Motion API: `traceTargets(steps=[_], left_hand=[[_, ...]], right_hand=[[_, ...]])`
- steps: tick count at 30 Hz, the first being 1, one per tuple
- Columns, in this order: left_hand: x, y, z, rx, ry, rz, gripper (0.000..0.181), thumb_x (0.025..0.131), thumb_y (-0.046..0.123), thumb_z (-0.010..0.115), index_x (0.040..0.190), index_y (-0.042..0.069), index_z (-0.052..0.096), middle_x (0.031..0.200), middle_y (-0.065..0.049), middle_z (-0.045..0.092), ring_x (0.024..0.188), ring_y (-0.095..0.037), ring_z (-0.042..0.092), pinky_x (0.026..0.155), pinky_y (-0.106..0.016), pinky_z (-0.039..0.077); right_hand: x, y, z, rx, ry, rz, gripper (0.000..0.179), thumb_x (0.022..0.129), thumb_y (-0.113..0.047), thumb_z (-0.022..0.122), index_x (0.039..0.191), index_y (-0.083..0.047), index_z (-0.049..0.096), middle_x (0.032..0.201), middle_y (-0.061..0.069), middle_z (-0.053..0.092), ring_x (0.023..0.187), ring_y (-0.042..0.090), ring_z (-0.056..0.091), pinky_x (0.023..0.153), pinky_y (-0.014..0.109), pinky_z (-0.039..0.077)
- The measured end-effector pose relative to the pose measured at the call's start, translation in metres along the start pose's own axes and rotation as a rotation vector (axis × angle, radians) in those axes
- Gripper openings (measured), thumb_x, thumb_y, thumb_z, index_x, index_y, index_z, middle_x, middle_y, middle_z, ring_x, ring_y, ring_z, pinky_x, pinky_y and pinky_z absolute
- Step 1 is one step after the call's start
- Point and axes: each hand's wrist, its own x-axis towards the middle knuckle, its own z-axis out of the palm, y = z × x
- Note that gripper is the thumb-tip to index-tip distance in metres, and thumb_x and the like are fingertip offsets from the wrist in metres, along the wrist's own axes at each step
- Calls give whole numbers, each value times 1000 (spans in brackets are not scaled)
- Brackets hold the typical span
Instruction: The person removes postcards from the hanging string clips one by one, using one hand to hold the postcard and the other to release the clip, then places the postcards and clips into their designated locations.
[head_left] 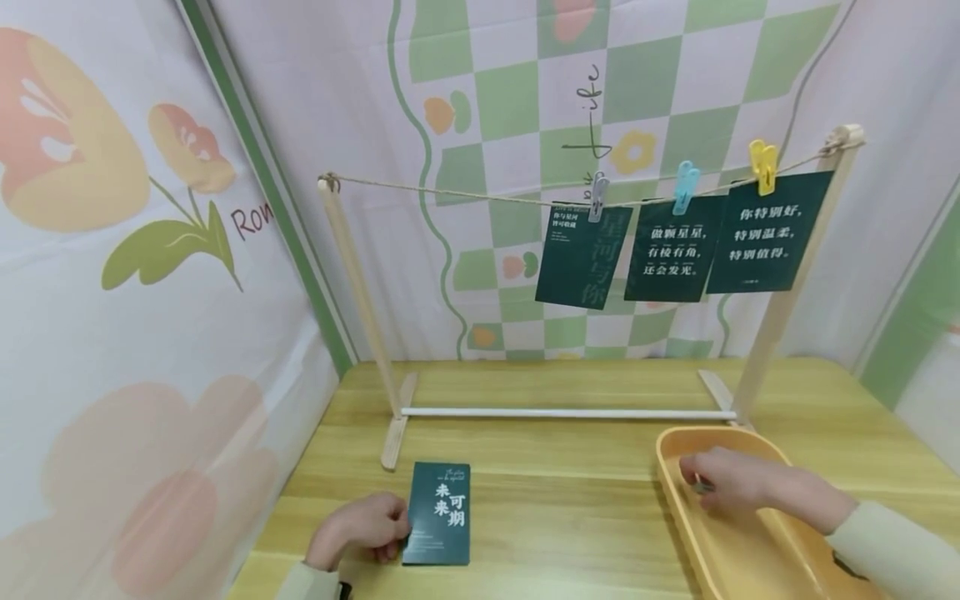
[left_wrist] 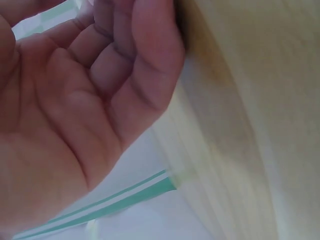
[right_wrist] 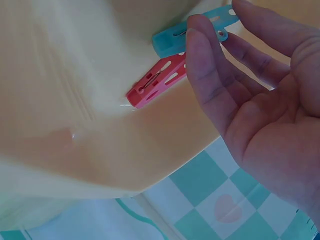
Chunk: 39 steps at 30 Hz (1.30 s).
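In the head view my left hand (head_left: 367, 527) is at the left edge of a dark green card (head_left: 438, 512) with white lettering, lying on the table. The left wrist view shows bent fingers (left_wrist: 155, 50), but their tips are cut off, so I cannot tell whether they pinch the card. My right hand (head_left: 723, 482) reaches into an orange tray (head_left: 675, 504). Its thumb and fingers pinch a blue clothespin (right_wrist: 172, 41). Beside that, a red clothespin (right_wrist: 152, 82) lies in the tray, partly covered by the blue one and the fingers.
A wooden stand with a left post (head_left: 356, 283) and right post (head_left: 780, 308) carries a string (head_left: 450, 193). Three green cards hang there, under a grey clip (head_left: 597, 197), a blue clip (head_left: 686, 188) and a yellow clip (head_left: 763, 168). A white rod (head_left: 562, 413) joins the feet.
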Motion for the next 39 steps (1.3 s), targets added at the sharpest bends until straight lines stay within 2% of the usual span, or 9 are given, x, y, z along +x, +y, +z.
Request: traceTargets(steps=[2, 6, 12, 17, 19, 23, 29, 34, 39], left_hand=[[0, 0, 1, 31, 20, 2, 20, 93, 12, 57, 74, 10, 55, 59, -1, 56, 49, -12, 53, 47, -25, 44], [2, 2, 0, 75, 61, -41, 22, 94, 16, 60, 73, 11, 56, 58, -1, 56, 48, -12, 53, 47, -25, 42], [6, 3, -4, 103, 90, -69, 22, 96, 15, 58, 75, 10, 57, 60, -2, 58, 50, -14, 54, 47, -26, 43], [7, 3, -9, 96, 109, -62, 23, 98, 16, 54, 77, 7, 57, 61, -4, 58, 51, -15, 55, 48, -27, 44], [6, 3, -11, 92, 115, -57, 24, 99, 19, 54, 78, 7, 57, 62, -5, 59, 52, -15, 56, 48, -29, 45], [5, 7, -16, 99, 146, -3, 26, 99, 22, 54, 78, 6, 58, 62, -4, 59, 52, -15, 54, 49, -29, 43], [11, 18, -29, 137, 256, 108, 26, 101, 20, 52, 80, 6, 59, 62, -2, 58, 55, -13, 51, 50, -27, 43], [19, 31, -38, 91, 312, 156, 25, 102, 20, 50, 89, 4, 63, 68, -3, 60, 62, -15, 56, 54, -28, 47], [29, 47, -41, 85, 322, 236, 26, 103, 23, 49, 87, 11, 64, 71, -1, 64, 65, -19, 64, 56, -28, 52]], right_hand=[[1, 1, 0, 6, -7, 6, 30, 65, -2, 73, 78, -16, 49, 64, -14, 41, 59, -4, 32, 51, 18, 29], [0, 6, -2, 20, 7, -23, 29, 65, -5, 74, 79, -16, 50, 64, -16, 45, 58, -6, 35, 50, 18, 31], [0, 10, -25, -50, 60, -35, 25, 74, -16, 78, 80, -17, 54, 68, -18, 52, 62, -9, 40, 53, 18, 32], [7, 4, -52, 108, -35, 41, 19, 82, -13, 75, 87, -10, 57, 71, -9, 55, 60, -7, 53, 54, 19, 45], [12, 1, -62, 116, -48, 60, 19, 83, -14, 75, 89, -9, 58, 73, -7, 55, 61, -5, 54, 55, 20, 47], [20, -4, -81, 10, -36, 66, 18, 84, -21, 75, 90, -12, 61, 78, -11, 59, 69, -1, 50, 60, 24, 44], [30, -18, -110, 3, -8, 109, 16, 88, -27, 72, 92, -15, 62, 83, -11, 62, 75, 0, 53, 64, 24, 48], [38, -32, -129, -18, 70, 125, 9, 93, -26, 67, 93, -17, 65, 81, -14, 63, 72, -3, 52, 64, 23, 48], [43, -47, -140, -29, 203, 100, 4, 95, -20, 64, 93, -19, 67, 73, -17, 59, 61, -5, 49, 57, 20, 46]])
